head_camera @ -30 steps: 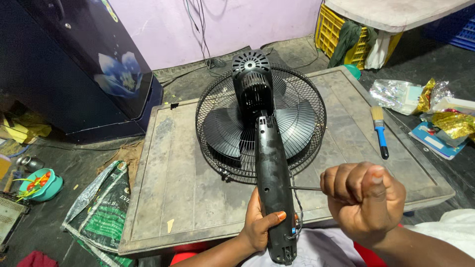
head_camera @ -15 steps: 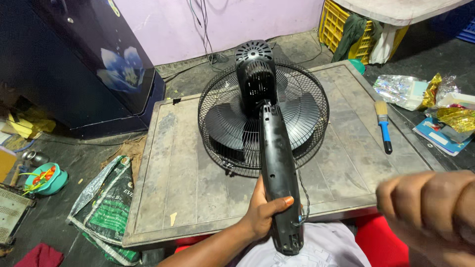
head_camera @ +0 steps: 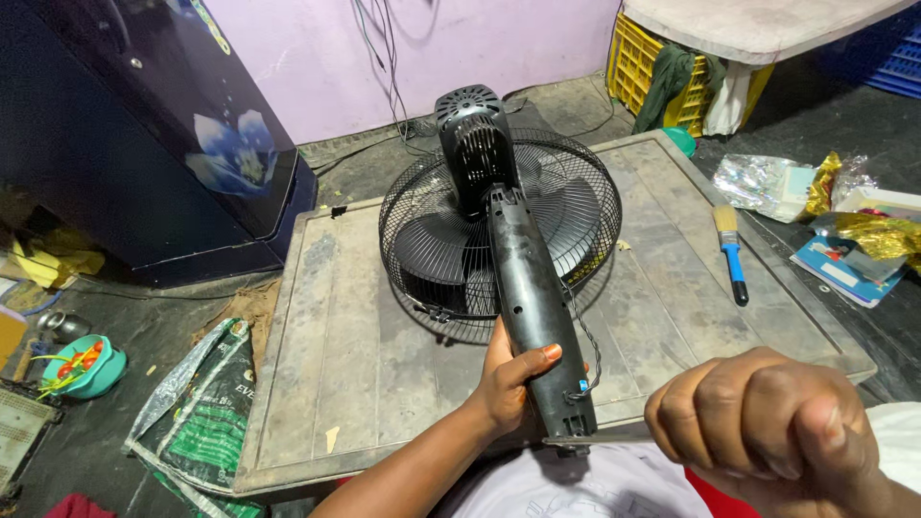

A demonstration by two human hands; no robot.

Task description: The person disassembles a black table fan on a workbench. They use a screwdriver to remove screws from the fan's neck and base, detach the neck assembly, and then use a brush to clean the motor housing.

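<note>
Face down on a worn grey board (head_camera: 345,317), the black fan (head_camera: 499,230) lies with its round wire cage (head_camera: 413,240) flat against the wood and its motor housing (head_camera: 470,125) at the far end. Its long black neck (head_camera: 528,307) runs from the motor back toward the person, lifted off the board at the near end, with a thin twisted wire (head_camera: 587,355) hanging down its right side. The left hand (head_camera: 508,379) wraps around the lower neck from the left, fingers curled about it and thumb on top, a firm hold. The right hand (head_camera: 777,432) is closed in a fist at the near right; a thin metal tool (head_camera: 595,440) reaches from it to the base of the neck, its handle hidden inside the fist.

Bare board lies left of the cage and on the right, where a blue-handled paintbrush (head_camera: 731,259) rests near the right edge, well apart from the fan. The near edge sits just under the left forearm.

Around the board the floor is dark. A dark cabinet with a flower print (head_camera: 144,134) stands at the far left, a lilac wall (head_camera: 422,48) behind, a yellow crate (head_camera: 652,67) far right. A green sack (head_camera: 206,403) and a teal bowl (head_camera: 84,366) lie near left; foil wrappers (head_camera: 854,216) clutter the right.
</note>
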